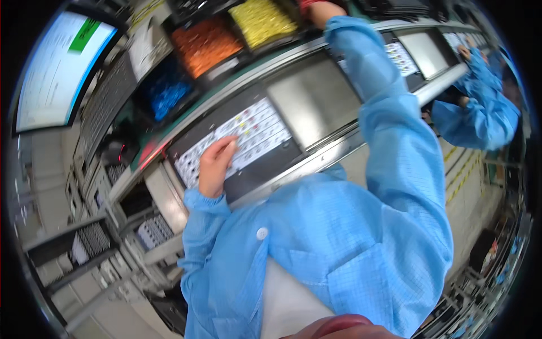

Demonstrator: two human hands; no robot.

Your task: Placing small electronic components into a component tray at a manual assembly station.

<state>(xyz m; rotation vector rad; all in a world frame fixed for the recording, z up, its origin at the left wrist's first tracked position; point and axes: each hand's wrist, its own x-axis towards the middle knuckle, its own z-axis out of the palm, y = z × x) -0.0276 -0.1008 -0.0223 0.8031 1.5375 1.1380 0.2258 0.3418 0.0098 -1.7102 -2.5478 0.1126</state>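
Note:
My left hand (215,168) hovers over or rests on a white panel (261,148) set in a dark tray (275,165). Its thumb and fingers come together in a pinch; whatever may be between them is too small to make out. Rows of small round marks or parts cover the panel, with a few red and yellow ones near the fingertips. My right arm stretches far across the line, and my right hand (323,12) is at the top edge beside something red. Its fingers are cut off or hidden there.
Behind the rail stand bins of yellow parts (262,24), orange parts (206,46) and blue parts (169,99). A monitor (59,70) and a keyboard (107,104) are at left. A metal plate (313,99) lies right of the tray. Another person's blue sleeve (480,121) shows far right.

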